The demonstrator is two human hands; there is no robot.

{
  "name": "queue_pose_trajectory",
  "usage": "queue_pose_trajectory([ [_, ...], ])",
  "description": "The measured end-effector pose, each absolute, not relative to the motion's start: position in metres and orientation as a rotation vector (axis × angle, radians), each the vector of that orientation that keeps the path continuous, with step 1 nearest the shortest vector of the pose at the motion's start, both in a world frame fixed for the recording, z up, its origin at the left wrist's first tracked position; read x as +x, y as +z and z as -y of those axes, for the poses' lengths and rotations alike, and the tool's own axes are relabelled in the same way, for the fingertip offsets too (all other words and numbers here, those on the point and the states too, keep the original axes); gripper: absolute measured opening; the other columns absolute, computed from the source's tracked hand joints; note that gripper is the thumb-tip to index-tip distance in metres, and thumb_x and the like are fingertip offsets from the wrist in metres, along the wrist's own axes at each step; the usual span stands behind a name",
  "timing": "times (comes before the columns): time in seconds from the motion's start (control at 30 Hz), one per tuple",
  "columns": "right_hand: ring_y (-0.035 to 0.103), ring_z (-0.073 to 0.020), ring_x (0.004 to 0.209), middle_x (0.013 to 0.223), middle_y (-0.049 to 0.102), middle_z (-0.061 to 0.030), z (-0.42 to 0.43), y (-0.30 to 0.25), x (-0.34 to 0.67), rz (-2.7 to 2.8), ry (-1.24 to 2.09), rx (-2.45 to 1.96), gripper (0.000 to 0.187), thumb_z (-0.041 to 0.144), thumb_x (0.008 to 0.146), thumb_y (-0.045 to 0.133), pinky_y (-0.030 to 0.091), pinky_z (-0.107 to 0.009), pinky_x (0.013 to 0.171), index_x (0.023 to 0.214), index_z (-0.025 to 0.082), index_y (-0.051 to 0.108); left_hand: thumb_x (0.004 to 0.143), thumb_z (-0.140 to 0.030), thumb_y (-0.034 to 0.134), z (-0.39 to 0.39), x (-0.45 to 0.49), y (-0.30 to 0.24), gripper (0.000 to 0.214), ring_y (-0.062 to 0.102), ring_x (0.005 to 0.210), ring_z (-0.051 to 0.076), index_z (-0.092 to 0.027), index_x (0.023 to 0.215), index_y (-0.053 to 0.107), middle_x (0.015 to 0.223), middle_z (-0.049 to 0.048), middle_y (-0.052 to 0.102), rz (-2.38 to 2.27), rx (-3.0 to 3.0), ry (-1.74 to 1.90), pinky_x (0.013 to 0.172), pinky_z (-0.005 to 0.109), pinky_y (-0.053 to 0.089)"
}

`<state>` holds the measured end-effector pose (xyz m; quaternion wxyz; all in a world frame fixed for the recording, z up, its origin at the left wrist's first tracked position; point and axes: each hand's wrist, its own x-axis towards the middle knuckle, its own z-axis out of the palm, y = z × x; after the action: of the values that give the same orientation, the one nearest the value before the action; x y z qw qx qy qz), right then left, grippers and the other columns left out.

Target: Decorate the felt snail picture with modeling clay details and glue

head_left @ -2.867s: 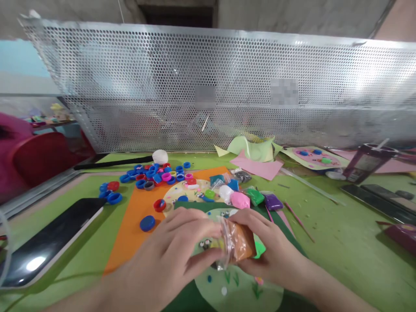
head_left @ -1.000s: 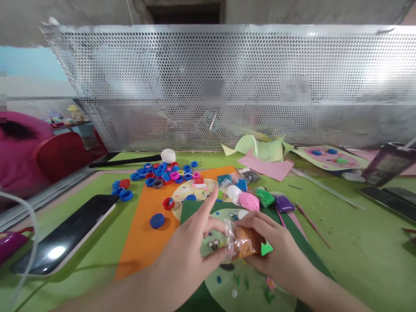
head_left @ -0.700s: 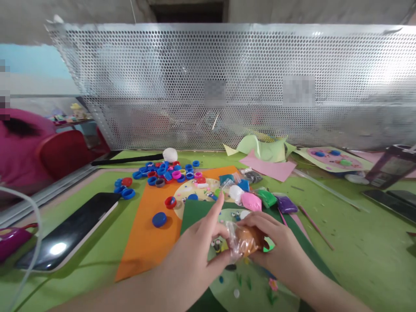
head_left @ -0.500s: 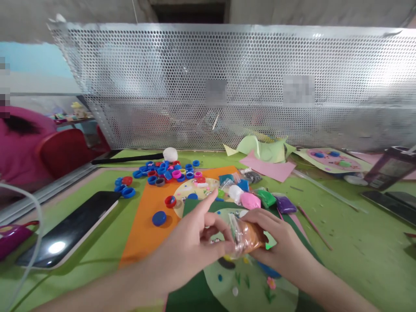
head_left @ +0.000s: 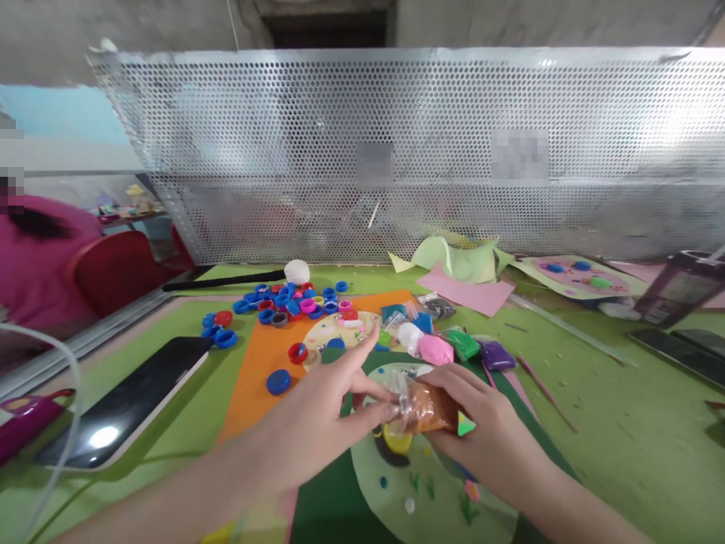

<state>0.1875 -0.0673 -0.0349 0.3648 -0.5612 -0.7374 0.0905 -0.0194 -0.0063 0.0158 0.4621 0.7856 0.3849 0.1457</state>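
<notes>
A clear plastic packet of orange-brown modelling clay (head_left: 431, 406) is held between my two hands, above a decorated paper sheet (head_left: 390, 495). My right hand (head_left: 473, 412) wraps its thumb and fingers round the filled end. With thumb and fingers closed, my left hand (head_left: 356, 404) pinches the crinkled clear end, its index finger pointing up and away. The sheet carries a pale green oval on dark green, with small clay flowers, leaves and dots. Part of it is hidden under my hands.
Bottle caps (head_left: 294, 302) lie heaped at the back left, near a phone (head_left: 128, 400). Clay packets in pink (head_left: 435, 349), green (head_left: 463, 344) and purple (head_left: 497, 353) sit beyond my hands. A perforated metal panel (head_left: 317, 151) closes off the back. A person in pink (head_left: 50, 257) is at far left.
My left hand's fingers have closed in on the packet's clear end, and the packet has shifted slightly. The camera view has moved a little.
</notes>
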Motion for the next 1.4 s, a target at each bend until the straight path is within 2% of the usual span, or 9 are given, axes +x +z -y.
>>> queue_pose_trajectory([
  [0.1,0.065,-0.0199,0.085,0.099,0.065,-0.0053,0.068,-0.036,0.188,1.905,0.189,-1.471,0.039,0.007,0.064,0.055,0.053,-0.03,0.068,0.1,0.021,0.057,0.088,-0.044,0.05,0.003,-0.019,0.013,0.069,0.059,0.089,0.019,-0.031,0.145,0.012,0.108,-0.0006,0.068,-0.925,1.877,0.296,0.077,0.031,0.041],
  [0.27,0.065,-0.0185,0.084,0.098,0.065,-0.0037,0.07,-0.038,0.189,1.908,0.182,-1.473,0.041,0.006,0.062,0.056,0.053,-0.029,0.069,0.099,0.022,0.057,0.076,-0.04,0.067,-0.002,-0.013,0.008,0.085,0.055,0.078,0.017,-0.023,0.144,0.02,0.097,0.0015,0.069,-0.897,1.707,0.328,0.069,0.029,0.039],
  [0.5,0.066,-0.0194,0.083,0.101,0.064,-0.0045,0.069,-0.039,0.189,1.854,0.2,-1.528,0.042,0.004,0.06,0.053,0.053,-0.029,0.066,0.098,0.022,0.058,0.062,-0.035,0.079,0.005,-0.009,-0.001,0.108,0.049,0.073,0.016,-0.022,0.145,0.012,0.091,-0.0009,0.065,-0.927,1.586,0.398,0.07,0.03,0.037],
  [0.6,0.066,-0.0191,0.078,0.097,0.064,-0.004,0.07,-0.036,0.188,1.894,0.179,-1.522,0.046,0.0,0.055,0.052,0.053,-0.029,0.064,0.095,0.021,0.06,0.066,-0.032,0.077,0.011,-0.006,-0.01,0.104,0.052,0.08,0.018,-0.022,0.146,0.01,0.087,-0.0019,0.062,-0.869,1.573,0.454,0.075,0.032,0.037],
  [0.73,0.064,-0.0165,0.079,0.095,0.063,-0.0023,0.07,-0.036,0.187,1.881,0.227,-1.496,0.05,-0.005,0.052,0.049,0.051,-0.026,0.065,0.093,0.022,0.06,0.066,-0.028,0.078,0.018,-0.003,-0.018,0.109,0.049,0.076,0.017,-0.023,0.146,0.003,0.088,-0.0022,0.058,-0.77,1.666,0.455,0.07,0.03,0.036],
  [0.93,0.061,-0.0163,0.085,0.096,0.062,-0.0025,0.066,-0.035,0.188,1.83,0.428,-1.43,0.043,-0.002,0.057,0.053,0.049,-0.025,0.07,0.093,0.022,0.06,0.074,-0.023,0.071,0.005,-0.01,-0.006,0.087,0.049,0.08,0.013,-0.032,0.144,0.019,0.086,-0.0042,0.052,-0.629,1.525,0.355,0.076,0.029,0.038],
  [1.1,0.059,-0.0161,0.076,0.087,0.062,-0.002,0.063,-0.027,0.188,1.741,0.541,-1.456,0.034,0.005,0.06,0.058,0.047,-0.024,0.062,0.09,0.021,0.06,0.072,-0.024,0.074,-0.019,-0.02,0.011,0.08,0.047,0.067,0.009,-0.027,0.14,0.03,0.074,-0.0074,0.049,-0.553,1.483,0.366,0.067,0.025,0.039],
  [1.27,0.058,-0.0163,0.074,0.086,0.062,-0.0029,0.065,-0.027,0.187,1.7,0.622,-1.461,0.031,0.009,0.061,0.06,0.046,-0.026,0.061,0.09,0.02,0.06,0.084,-0.033,0.062,-0.013,-0.021,0.016,0.072,0.047,0.074,0.012,-0.034,0.142,0.02,0.089,-0.0042,0.056,-0.686,1.75,0.524,0.072,0.027,0.039],
  [1.4,0.057,-0.0159,0.07,0.082,0.061,-0.002,0.067,-0.029,0.185,1.674,0.644,-1.45,0.029,0.01,0.061,0.059,0.046,-0.026,0.06,0.089,0.02,0.059,0.088,-0.036,0.055,-0.001,-0.019,0.012,0.068,0.047,0.071,0.015,-0.034,0.143,0.016,0.097,-0.0018,0.064,-0.77,1.965,0.496,0.068,0.028,0.038],
])
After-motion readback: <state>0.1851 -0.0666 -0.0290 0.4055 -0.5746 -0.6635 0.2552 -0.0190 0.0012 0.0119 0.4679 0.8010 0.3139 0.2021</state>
